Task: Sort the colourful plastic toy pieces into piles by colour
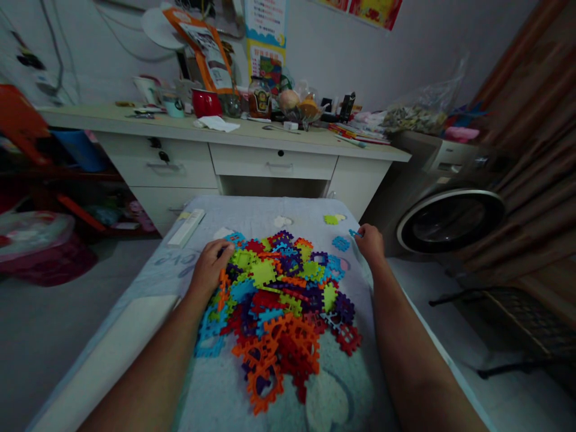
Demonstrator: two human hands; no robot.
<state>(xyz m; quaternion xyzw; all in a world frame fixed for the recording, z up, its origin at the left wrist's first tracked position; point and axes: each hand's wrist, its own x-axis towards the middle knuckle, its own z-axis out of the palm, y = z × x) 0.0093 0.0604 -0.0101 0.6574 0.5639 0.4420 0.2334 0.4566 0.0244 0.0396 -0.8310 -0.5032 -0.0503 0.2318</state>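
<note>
A loose heap of toothed plastic building pieces (263, 273) in orange, red, green, blue and purple covers the middle of the cloth-covered table (333, 360). At the heap's left edge, my left hand (209, 267) is closed, with a small dark purple piece (220, 252) showing between thumb and fingers. My right hand (371, 243) is off to the right, pinching a blue building piece (354, 233) by its end. Close to it on the cloth lie a flat blue piece (341, 243) and, farther back, a green piece (331, 219).
A long white box (186, 228) lies at the table's back left, and a white panel (117, 354) runs along the left side. Behind stands a desk (270, 137) with jars, a red mug (206, 103) and papers. A washing machine (443, 192) is at the right.
</note>
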